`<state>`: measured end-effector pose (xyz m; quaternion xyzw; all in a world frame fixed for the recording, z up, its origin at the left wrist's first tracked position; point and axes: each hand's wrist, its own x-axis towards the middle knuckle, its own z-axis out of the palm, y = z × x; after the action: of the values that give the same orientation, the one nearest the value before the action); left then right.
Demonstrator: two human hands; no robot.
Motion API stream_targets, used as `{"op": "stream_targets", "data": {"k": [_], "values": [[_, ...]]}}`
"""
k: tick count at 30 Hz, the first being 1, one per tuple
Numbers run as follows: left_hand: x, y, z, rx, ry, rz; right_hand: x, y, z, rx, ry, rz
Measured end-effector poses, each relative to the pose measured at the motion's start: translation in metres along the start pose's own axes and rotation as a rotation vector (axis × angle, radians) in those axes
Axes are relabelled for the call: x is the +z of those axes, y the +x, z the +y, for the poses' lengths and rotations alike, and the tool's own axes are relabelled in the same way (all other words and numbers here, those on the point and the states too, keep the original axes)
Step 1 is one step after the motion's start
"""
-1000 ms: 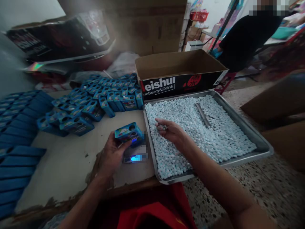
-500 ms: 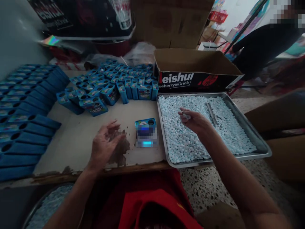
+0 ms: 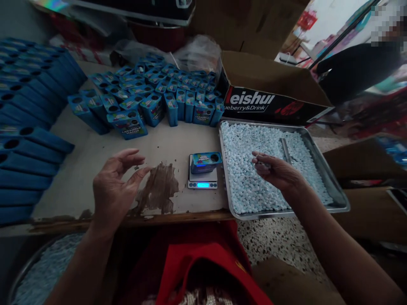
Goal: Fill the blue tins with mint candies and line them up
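Box (image 3: 205,162) is sitting on the little scale (image 3: 210,176) with nobody touching it, near the bench's (image 3: 92,169) front edge and just left of the tray (image 3: 273,214). A second ago the left hand (image 3: 114,182) had hold of it. Now that hand's off to the left, fingers curved and spread, nothing between thumb and fingers, hanging by the worn brown patch (image 3: 162,188). So to my eye the scale is carrying the whole load by itself, and whatever it reads should be the box plus contents with no hand pushing on it. The display (image 3: 203,185) is lit blue but I can't make out any digits.

Right hand (image 3: 280,171) is about where it was half a second ago, over the tray, fingertips pinched, and it looks like it's got a few of the pale pieces (image 3: 248,190) in there, kinda blurry though. Those aren't in the box, so I'd say they don't count toward the weight. Metal strip (image 3: 285,149) is lying on the pieces same as before, and the blue boxes (image 3: 152,111) are still bunched toward the bench's back edge.
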<state>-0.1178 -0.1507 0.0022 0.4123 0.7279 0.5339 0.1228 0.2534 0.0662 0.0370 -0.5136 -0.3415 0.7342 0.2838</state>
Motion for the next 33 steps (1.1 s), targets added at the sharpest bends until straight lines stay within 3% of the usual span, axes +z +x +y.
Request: {"op": "stream_targets", "data": {"k": [12, 21, 24, 27, 30, 33], "values": [[-0.002, -0.006, -0.012, -0.091, 0.018, -0.064, 0.078, -0.005, -0.020, -0.181, -0.370, -0.315], [0.009, -0.007, 0.008, -0.120, 0.052, -0.148, 0.114, -0.001, -0.017, -0.449, -0.955, -0.472], [0.016, -0.004, 0.016, -0.084, 0.035, -0.178, 0.115, 0.000, -0.019, -0.401, -0.951, -0.516], [0.030, 0.004, 0.028, 0.098, 0.076, -0.219, 0.106, 0.000, -0.027, -0.298, -0.748, -0.536], [0.046, 0.018, 0.044, 0.338, 0.150, -0.244, 0.085, 0.005, -0.038, -0.274, -0.438, -0.393], [0.054, 0.029, 0.057, 0.442, 0.168, -0.260, 0.055, 0.018, -0.043, -0.285, -0.238, -0.166]]}}
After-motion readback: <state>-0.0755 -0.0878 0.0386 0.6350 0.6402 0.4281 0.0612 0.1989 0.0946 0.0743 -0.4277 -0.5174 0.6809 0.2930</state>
